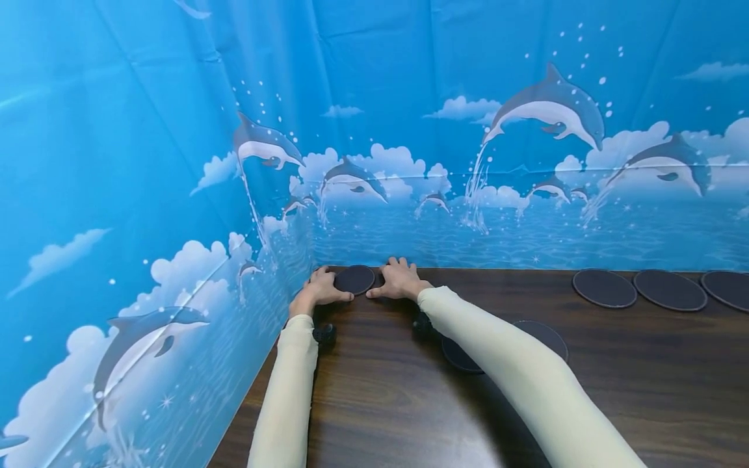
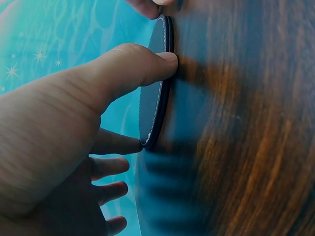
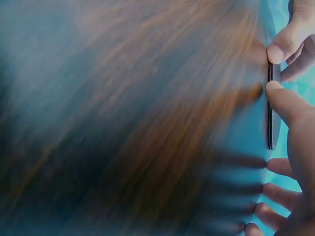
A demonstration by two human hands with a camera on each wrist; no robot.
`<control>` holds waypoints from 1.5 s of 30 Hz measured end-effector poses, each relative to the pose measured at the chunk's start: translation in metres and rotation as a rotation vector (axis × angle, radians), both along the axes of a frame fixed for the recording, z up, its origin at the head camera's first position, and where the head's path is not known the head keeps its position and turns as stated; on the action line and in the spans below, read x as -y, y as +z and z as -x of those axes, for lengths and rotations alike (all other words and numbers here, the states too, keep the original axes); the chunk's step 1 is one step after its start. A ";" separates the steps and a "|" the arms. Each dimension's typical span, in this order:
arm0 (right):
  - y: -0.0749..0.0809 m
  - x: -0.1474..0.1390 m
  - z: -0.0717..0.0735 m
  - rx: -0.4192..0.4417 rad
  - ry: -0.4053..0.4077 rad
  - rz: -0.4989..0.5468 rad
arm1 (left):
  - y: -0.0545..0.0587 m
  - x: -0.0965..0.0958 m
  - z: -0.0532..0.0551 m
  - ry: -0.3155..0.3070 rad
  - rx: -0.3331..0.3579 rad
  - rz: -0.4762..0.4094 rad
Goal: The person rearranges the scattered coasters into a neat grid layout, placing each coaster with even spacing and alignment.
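A dark round coaster (image 1: 354, 280) with pale edge stitching lies flat on the wooden table, near the back left corner. My left hand (image 1: 318, 288) is at its left side. In the left wrist view, the thumb lies across the near edge of the coaster (image 2: 156, 103) and the index fingertip touches its rim, other fingers spread. To its right is my right hand (image 1: 399, 279), fingers spread on the table. The right thumb touches the near rim of the coaster (image 3: 276, 130) in the right wrist view, close to the left thumb.
Along the back edge at right lie more dark coasters (image 1: 604, 288), (image 1: 670, 290) and a coaster (image 1: 728, 289) cut by the frame. Another coaster (image 1: 544, 338) is partly hidden under my right forearm. A blue dolphin-print curtain (image 1: 374, 224) borders the table (image 1: 374, 403) behind and left.
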State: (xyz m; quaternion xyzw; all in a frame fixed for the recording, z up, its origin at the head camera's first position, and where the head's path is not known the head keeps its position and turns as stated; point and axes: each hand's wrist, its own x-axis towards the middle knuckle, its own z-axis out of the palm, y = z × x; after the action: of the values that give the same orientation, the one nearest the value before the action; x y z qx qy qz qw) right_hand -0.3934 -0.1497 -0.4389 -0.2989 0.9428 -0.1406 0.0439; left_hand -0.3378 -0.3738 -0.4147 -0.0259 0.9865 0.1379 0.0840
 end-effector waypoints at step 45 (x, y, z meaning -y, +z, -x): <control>-0.001 -0.004 0.006 0.000 0.088 0.284 | 0.008 -0.001 0.002 -0.076 -0.139 -0.107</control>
State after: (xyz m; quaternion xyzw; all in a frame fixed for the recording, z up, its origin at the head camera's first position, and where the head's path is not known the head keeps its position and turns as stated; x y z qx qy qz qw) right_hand -0.3994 -0.1452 -0.4398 -0.3433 0.8994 -0.2705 0.0074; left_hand -0.3401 -0.3726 -0.4063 0.0258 0.9815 0.1884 0.0216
